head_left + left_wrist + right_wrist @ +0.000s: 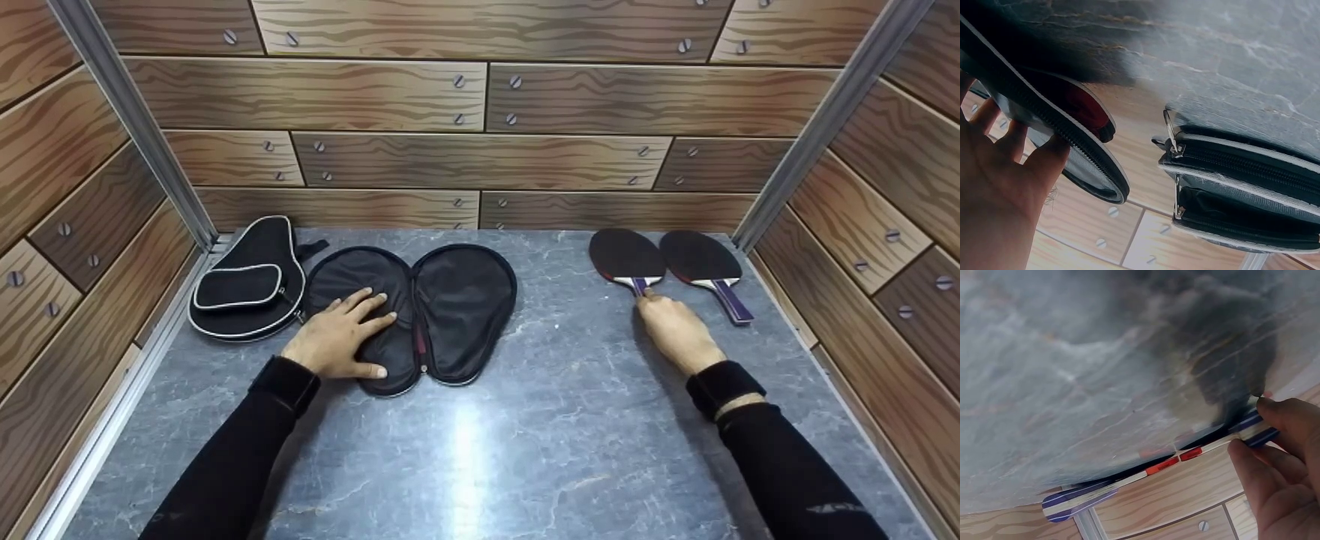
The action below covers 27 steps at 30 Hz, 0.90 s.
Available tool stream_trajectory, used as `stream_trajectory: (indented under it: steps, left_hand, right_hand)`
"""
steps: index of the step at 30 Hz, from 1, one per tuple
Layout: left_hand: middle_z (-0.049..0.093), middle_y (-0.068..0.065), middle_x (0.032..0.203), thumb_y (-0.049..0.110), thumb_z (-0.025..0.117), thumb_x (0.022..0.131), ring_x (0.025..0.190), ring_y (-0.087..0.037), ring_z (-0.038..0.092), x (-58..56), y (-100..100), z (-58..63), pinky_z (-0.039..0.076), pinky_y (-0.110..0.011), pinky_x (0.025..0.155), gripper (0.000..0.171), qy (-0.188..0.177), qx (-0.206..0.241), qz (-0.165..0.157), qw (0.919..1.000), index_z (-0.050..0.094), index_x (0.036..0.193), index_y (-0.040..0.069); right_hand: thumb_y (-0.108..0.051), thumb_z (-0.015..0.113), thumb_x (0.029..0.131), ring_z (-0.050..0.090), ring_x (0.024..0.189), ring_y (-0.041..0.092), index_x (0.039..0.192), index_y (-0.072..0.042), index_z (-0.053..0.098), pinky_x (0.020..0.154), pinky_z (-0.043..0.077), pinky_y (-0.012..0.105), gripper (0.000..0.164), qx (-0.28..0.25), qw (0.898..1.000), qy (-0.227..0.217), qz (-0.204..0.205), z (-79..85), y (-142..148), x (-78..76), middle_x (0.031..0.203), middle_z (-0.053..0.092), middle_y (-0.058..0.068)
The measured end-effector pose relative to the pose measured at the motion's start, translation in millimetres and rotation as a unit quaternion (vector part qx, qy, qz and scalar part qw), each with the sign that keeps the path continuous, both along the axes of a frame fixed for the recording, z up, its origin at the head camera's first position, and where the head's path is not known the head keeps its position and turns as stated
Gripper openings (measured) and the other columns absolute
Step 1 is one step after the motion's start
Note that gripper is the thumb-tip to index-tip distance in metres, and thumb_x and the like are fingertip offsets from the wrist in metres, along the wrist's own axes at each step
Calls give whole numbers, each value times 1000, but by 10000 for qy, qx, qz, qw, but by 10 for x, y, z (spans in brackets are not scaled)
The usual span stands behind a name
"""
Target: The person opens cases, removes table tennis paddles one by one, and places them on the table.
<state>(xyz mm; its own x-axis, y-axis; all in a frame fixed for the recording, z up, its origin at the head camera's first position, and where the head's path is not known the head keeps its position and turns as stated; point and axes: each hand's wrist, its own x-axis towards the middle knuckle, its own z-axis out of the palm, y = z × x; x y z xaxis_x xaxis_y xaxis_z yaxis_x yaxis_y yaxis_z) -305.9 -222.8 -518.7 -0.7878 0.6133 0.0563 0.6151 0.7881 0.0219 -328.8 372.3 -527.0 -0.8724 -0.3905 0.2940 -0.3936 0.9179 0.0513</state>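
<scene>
A black paddle case lies unzipped and spread flat, its two halves side by side. My left hand rests on its left half with fingers spread; in the left wrist view the fingers touch its zippered edge. On the right, my right hand pinches the purple-and-white handle of a table tennis paddle, whose dark face lies at the back of the table. The right wrist view shows thumb and fingers round that handle. A second paddle lies just right of it, its handle toward me.
Left of the spread case lies another black case with white piping and a small front pocket, close to the left wall. Wood-patterned walls enclose the grey marbled table at the back and both sides.
</scene>
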Motion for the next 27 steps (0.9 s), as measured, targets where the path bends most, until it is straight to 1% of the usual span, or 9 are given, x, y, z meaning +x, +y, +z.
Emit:
stream_trajectory:
  steps: [2, 5, 7, 10, 12, 15, 20, 22, 27]
  left_hand:
    - [51, -20, 184, 67, 88, 96, 174, -49, 44, 3, 4, 5, 50, -77, 131, 96, 6, -11, -3, 10000, 62, 171, 14]
    - [51, -20, 184, 68, 88, 96, 174, -48, 43, 3, 11, 8, 50, -76, 131, 96, 2, -42, 5, 10000, 61, 171, 15]
    - [50, -20, 184, 68, 88, 96, 175, -48, 43, 1, 14, 8, 50, -76, 131, 97, -14, -63, 13, 10000, 61, 172, 15]
    - [50, -20, 184, 68, 88, 96, 175, -48, 43, -1, 16, 6, 50, -76, 132, 97, -53, -69, 19, 10000, 60, 172, 15]
    - [50, -20, 185, 68, 88, 96, 175, -48, 43, 0, 18, 7, 49, -77, 132, 97, -74, -63, 29, 9999, 60, 172, 14]
    - [49, -20, 185, 69, 87, 96, 175, -48, 43, 5, 24, 21, 49, -76, 133, 98, -82, -111, 56, 9999, 60, 172, 15]
    - [49, -19, 186, 70, 84, 98, 175, -48, 43, 16, 54, 80, 49, -74, 134, 96, -85, -313, 109, 9994, 59, 174, 16]
    - [50, -18, 185, 70, 84, 98, 174, -47, 44, 13, 65, 103, 49, -72, 134, 95, -53, -374, 117, 9992, 60, 173, 16]
    - [53, -17, 183, 69, 83, 99, 172, -45, 49, -30, 69, 140, 50, -70, 135, 90, 20, -393, 79, 9992, 63, 170, 17]
  right_hand:
    - [12, 63, 104, 78, 76, 59, 100, 10, 70, 61, 65, 68, 9, 12, 10000, -54, -14, 10, -1, 2, 102, 77, 32]
    - [8, 64, 104, 78, 79, 61, 98, 9, 70, 64, 65, 71, 9, -79, 9995, -252, -175, 49, -25, 4, 103, 77, 32]
    - [3, 68, 104, 79, 84, 62, 98, 7, 71, 68, 65, 73, 8, -168, 9985, -416, -300, 88, -61, 5, 105, 79, 31]
    - [-5, 74, 104, 80, 93, 61, 101, 3, 73, 77, 65, 74, 9, -272, 9975, -558, -325, 137, -147, 3, 109, 81, 29]
    - [-9, 76, 105, 81, 98, 58, 106, 2, 75, 81, 66, 73, 11, -321, 9979, -535, -180, 159, -230, 5, 112, 82, 27]
    - [-13, 77, 108, 83, 106, 53, 119, 2, 78, 87, 69, 70, 19, -338, 9985, -411, 100, 181, -388, 15, 121, 83, 24]
    - [-20, 77, 111, 81, 130, 49, 143, 5, 76, 109, 68, 65, 41, -202, 9983, -358, 419, 207, -684, 5, 145, 80, 26]
    - [-23, 77, 111, 78, 137, 48, 148, 5, 74, 115, 66, 64, 46, -175, 9978, -374, 522, 223, -810, -3, 151, 78, 27]
    - [-29, 77, 112, 75, 143, 49, 154, 1, 72, 121, 63, 64, 52, -131, 9958, -367, 824, 262, -1105, 10, 159, 74, 25]
